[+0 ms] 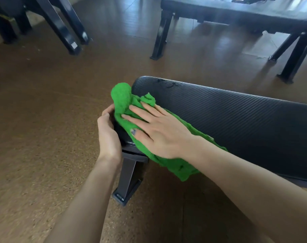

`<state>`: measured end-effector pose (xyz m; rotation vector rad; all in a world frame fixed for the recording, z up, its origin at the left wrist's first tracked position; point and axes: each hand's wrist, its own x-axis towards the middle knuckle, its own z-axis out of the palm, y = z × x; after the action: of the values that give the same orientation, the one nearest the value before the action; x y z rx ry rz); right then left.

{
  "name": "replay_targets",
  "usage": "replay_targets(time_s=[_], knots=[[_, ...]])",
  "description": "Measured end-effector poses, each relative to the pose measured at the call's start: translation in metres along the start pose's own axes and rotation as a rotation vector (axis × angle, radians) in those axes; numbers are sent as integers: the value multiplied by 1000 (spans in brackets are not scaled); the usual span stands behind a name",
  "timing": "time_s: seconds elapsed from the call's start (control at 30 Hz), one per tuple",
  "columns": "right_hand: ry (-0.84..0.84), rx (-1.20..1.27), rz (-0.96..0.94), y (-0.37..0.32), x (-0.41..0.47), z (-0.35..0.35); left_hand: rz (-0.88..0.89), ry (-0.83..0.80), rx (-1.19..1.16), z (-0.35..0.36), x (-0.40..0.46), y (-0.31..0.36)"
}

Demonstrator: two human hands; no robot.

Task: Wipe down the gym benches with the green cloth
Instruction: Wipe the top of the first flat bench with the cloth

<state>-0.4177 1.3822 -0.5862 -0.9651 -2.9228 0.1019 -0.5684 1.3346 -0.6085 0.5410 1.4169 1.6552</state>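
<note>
Your right hand (159, 132) lies flat, fingers straight and spread, pressing the green cloth (130, 102) onto the near end of the ribbed black bench pad (228, 116); the cloth drapes over that end and hangs off the pad's near edge. Your left hand (108, 132) curls around the end of the same pad, just beside the cloth, gripping it. Beyond this pad, a second bench (236, 16) stands well apart on the brown floor (44, 102).

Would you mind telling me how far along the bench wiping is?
Done: cannot tell. In hand: right hand presses the green cloth flat on the near bench end, which the left hand grips. Left: its remaining pad and the far bench.
</note>
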Motion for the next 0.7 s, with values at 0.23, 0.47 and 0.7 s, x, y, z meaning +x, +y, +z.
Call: replay_targets(time_s=[0.23,0.47,0.7], knots=[[-34,-59,-49,-1,-47,-6,-23,2,-51,3,-13,10],[-60,-74,-65,-3,-44,-6,-83,7,-134,2,-6,5],[19,48,50,-20,18,5,-116,21,-302,-5,-11,8]])
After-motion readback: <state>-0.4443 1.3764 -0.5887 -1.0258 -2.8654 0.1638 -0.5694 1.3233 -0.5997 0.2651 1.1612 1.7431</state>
